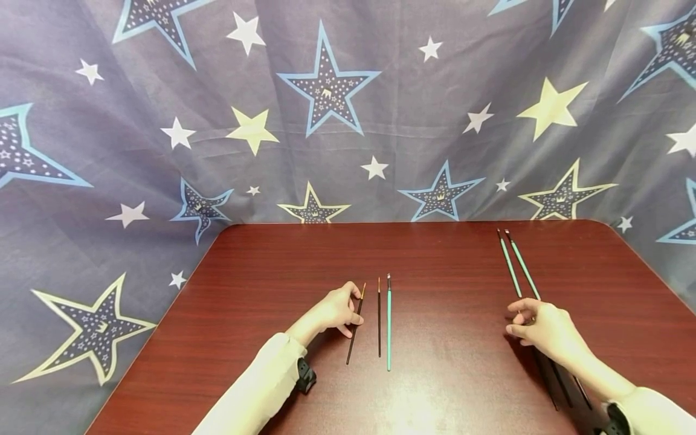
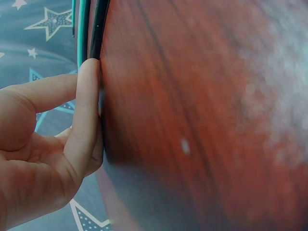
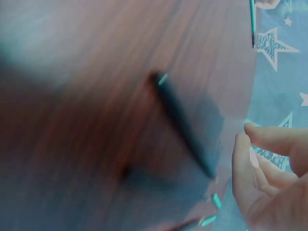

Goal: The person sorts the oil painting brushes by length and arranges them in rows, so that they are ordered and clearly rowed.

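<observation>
My left hand (image 1: pixel 339 309) pinches a thin black paintbrush (image 1: pixel 356 329) between thumb and fingers, the brush slanting slightly at the table. In the left wrist view a fingertip (image 2: pixel 89 72) covers part of the black handle (image 2: pixel 100 29). Beside it lie another thin black paintbrush (image 1: pixel 379 326) and a teal paintbrush (image 1: pixel 388 332), roughly parallel. At the right, my right hand (image 1: pixel 549 329) hovers over a group of brushes, its fingers loosely bent with nothing seen between them. Two teal brushes (image 1: pixel 510 266) stick out beyond it; a blurred dark handle (image 3: pixel 183 122) shows in the right wrist view.
The brushes lie on a dark red wooden table (image 1: pixel 446 266) with rounded far corners. A grey cloth with stars (image 1: pixel 375 139) hangs behind and beside it. Dark brush handles (image 1: pixel 560 383) extend toward the near edge under the right forearm.
</observation>
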Motion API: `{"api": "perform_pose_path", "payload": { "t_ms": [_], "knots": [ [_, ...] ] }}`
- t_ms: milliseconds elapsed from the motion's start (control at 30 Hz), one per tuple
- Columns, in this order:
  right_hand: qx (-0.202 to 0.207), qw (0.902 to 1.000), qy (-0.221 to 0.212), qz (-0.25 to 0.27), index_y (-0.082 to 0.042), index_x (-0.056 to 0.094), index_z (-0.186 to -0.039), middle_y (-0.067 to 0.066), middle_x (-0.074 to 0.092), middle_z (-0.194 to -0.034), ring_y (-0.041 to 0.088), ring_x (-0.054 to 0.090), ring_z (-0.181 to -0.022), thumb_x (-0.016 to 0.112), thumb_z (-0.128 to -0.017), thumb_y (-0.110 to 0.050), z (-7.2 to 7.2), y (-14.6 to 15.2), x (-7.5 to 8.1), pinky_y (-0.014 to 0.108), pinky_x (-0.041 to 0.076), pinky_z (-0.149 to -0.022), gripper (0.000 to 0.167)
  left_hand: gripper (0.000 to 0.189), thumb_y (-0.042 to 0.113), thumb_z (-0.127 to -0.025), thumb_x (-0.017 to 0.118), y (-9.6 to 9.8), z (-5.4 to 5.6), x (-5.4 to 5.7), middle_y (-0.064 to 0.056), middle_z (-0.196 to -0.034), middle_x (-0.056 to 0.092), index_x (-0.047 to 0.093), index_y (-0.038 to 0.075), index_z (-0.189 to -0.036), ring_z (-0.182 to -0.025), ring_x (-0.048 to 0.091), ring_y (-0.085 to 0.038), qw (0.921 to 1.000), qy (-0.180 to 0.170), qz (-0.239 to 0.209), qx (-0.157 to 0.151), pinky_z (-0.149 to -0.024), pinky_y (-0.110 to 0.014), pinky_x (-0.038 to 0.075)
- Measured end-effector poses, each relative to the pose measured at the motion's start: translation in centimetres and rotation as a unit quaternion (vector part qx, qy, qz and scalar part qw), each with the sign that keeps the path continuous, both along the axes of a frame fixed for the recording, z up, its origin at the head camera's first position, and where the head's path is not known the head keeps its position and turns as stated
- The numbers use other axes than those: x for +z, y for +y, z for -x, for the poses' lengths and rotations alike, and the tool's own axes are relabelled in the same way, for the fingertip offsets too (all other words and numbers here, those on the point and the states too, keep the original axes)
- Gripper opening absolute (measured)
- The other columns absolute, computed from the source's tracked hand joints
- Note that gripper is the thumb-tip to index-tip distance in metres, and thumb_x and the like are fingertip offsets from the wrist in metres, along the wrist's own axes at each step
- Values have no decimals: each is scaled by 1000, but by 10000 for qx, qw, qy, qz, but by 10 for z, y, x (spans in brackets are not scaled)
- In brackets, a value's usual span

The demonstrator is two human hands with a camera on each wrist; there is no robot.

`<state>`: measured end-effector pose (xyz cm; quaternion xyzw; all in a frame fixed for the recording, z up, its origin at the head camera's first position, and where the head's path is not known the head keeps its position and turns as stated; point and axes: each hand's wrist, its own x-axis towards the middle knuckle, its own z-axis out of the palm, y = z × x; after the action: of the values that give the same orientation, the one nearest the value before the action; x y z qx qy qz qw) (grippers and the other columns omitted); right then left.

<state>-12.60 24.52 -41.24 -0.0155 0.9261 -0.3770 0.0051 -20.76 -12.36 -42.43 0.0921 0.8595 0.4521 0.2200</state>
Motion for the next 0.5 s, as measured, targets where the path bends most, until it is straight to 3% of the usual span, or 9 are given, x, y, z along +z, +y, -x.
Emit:
{"api": "perform_pose_path", "payload": {
  "t_ms": [500],
  "knots": [
    [275, 9992, 38, 299, -2, 61, -101, 1, 61, -73, 13, 61, -56, 69, -77, -10, 16, -76, 1, 22, 53, -46, 26, 44, -9, -74, 67, 0, -1, 1, -10, -77, 43, 42, 1, -109, -52, 52, -17, 10000, 47, -17, 14, -45, -32, 58]
  ]
}}
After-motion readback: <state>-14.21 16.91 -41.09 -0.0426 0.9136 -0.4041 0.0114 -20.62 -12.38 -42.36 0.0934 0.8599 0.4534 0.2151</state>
